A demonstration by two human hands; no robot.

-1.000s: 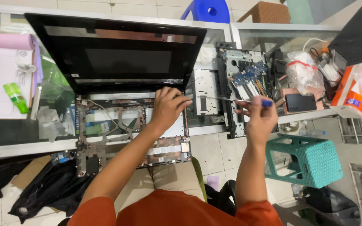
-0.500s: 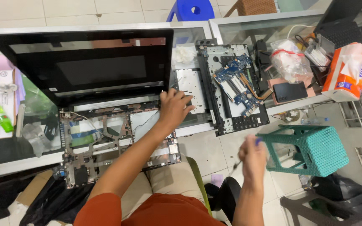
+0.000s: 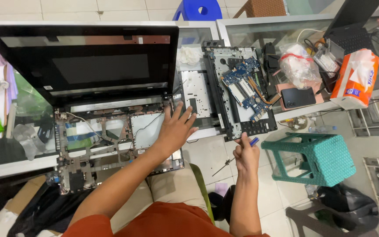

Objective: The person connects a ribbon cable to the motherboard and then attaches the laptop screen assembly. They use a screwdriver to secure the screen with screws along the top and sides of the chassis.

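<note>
**Open laptop shell under one hand, screwdriver in the other**

Head view, the only one I have. Looking down, I see the left hand [image 3: 176, 129] in the middle of the frame, fingers spread and released, palm down on the right edge of the stripped laptop base [image 3: 110, 145]. The base sits left of centre, its keyboard deck gone, so the bare frame, thin cables and a pale metal plate show. Its black screen lid [image 3: 88, 63] stands open above it, filling the upper left of the frame.

The right hand [image 3: 246, 153] is lower and right of centre, held over the tiled floor, just off the counter's edge. Its fingers are clenched around a screwdriver [image 3: 237, 154] with a blue handle tip poking out at the top; the thin shaft slants down to the left below the hand. The grip itself is small in the frame, so I can't tell exactly which fingers pinch it.

Just right of the left hand lies a perforated metal panel [image 3: 196, 94], and beside that a black tray carrying a blue circuit board [image 3: 244, 85]. Further right on the glass counter: a dark phone [image 3: 298, 97], a clear plastic bag [image 3: 299, 66] and an orange tissue pack [image 3: 355, 79]. A green plastic stool [image 3: 316, 158] stands on the floor at the right, near the right hand.
</note>
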